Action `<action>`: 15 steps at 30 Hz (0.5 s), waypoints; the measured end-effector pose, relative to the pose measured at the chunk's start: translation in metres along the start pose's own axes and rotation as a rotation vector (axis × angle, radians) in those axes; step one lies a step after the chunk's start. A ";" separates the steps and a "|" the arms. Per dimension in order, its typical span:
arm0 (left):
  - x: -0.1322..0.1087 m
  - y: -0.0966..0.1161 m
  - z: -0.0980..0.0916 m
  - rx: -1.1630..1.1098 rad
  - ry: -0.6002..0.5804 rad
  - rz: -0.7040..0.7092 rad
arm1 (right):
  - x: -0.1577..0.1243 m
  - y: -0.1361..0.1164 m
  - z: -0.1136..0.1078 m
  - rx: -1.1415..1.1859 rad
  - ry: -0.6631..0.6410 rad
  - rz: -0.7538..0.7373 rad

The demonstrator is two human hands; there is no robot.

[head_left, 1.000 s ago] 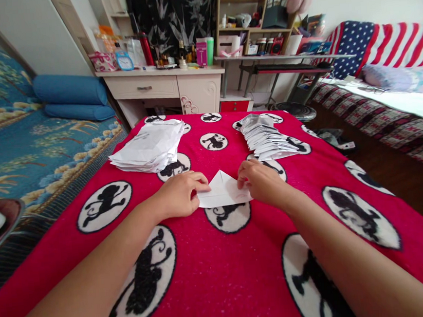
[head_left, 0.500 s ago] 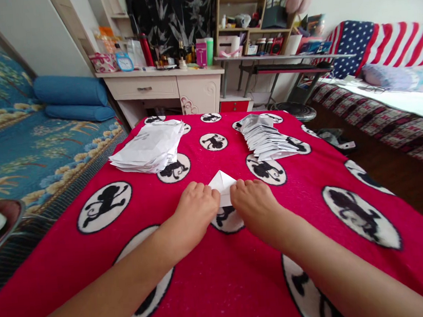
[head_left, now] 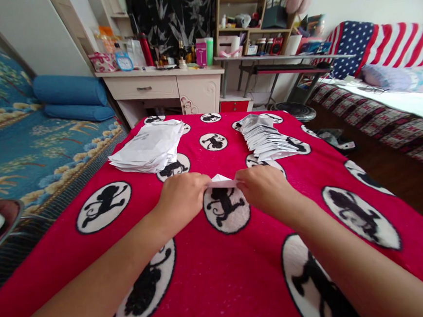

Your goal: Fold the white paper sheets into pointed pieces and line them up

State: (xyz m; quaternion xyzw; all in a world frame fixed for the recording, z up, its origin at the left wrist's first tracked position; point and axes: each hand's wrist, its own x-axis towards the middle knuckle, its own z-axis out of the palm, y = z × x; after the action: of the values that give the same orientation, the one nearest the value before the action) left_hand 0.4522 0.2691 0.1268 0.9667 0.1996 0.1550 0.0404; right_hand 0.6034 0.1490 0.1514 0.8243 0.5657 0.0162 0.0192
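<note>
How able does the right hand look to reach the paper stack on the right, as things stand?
Probably yes: the paper stack lies just beyond the right hand, with only patterned cloth visible between. However, this hand holds the folded paper, so it may need to let go first.

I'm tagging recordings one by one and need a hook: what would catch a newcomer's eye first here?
First, the bright red cloth with black figures in white ovals, filling the foreground. Near its middle, the left hand and right hand grip a folded white paper between them. Beyond lie a stack of white sheets at left and overlapping papers at right.
</note>
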 end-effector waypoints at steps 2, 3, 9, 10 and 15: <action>0.004 -0.012 -0.015 -0.227 0.048 -0.039 | -0.001 0.008 -0.011 0.165 0.055 -0.004; 0.007 -0.017 -0.022 -0.350 0.058 -0.068 | -0.001 0.013 -0.016 0.275 0.083 -0.020; 0.012 -0.040 -0.019 -0.831 -0.159 -0.230 | 0.009 0.030 -0.003 0.885 0.011 -0.105; 0.013 -0.044 -0.008 -0.878 -0.197 -0.265 | 0.013 0.031 0.006 0.907 0.029 -0.098; 0.013 -0.058 0.044 -0.834 -0.129 -0.309 | 0.029 0.029 0.054 0.814 0.109 -0.029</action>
State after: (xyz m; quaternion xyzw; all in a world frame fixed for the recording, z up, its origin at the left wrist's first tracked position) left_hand 0.4555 0.3271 0.0808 0.8342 0.2591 0.1539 0.4618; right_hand 0.6438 0.1650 0.0994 0.7545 0.5374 -0.1658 -0.3383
